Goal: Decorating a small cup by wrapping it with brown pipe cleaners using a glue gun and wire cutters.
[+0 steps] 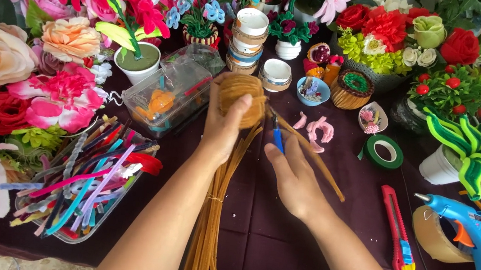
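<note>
Near edge of the table (272,265): a bundle of tan stems (210,225) is laid with its long axis running from the near edge toward the far edge, passing between the two forearms.

Mid table: the left hand (224,128) is closed around a brown ball (242,96), held upright above the far end of the bundle. The right hand (291,175) is pinched on a blue tool (277,136) and on one loose stem (312,159), which slants from the ball toward the right edge. The hands are kept apart; the left is nearer the ball, the ball lying up and left of the right hand.

Left edge: a tray (83,185) of mixed stems. Right edge: a cutter (398,229), a glue gun (470,235), green tape (383,151).

Far edge: flowers (392,34) in pots are ranged.
</note>
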